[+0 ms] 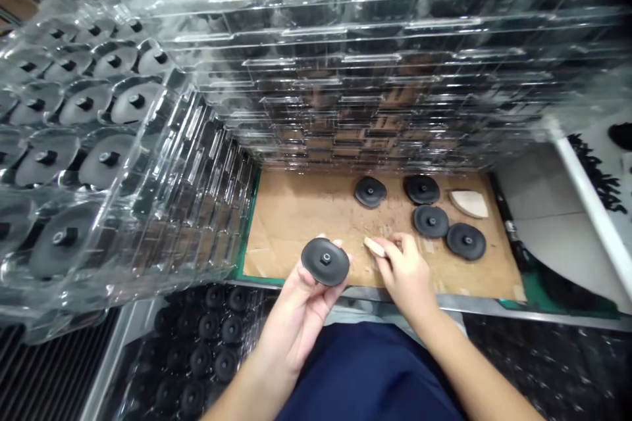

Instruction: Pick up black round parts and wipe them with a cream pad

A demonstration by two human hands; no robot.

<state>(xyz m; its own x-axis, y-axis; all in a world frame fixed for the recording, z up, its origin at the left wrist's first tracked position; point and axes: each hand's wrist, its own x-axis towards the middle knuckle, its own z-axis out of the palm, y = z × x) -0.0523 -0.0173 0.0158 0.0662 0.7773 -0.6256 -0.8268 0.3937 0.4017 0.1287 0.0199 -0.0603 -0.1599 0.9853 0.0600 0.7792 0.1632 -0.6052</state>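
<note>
Between the fingers of my left hand is a black oval disc with a small raised hub at its middle, hub side up. To its right, my right hand pinches a small pale, cream-coloured piece; its exact kind I cannot make out. The piece and the disc are apart. Beyond my right hand, several similar black discs lie on a cardboard sheet, hubs upward. A pale wedge-shaped block rests at the sheet's right end.
Tall stacks of clear plastic trays wall off the back. At left, another tray stack holds rows of black discs. More discs sit in a tray below the table's front edge. A white panel stands at right.
</note>
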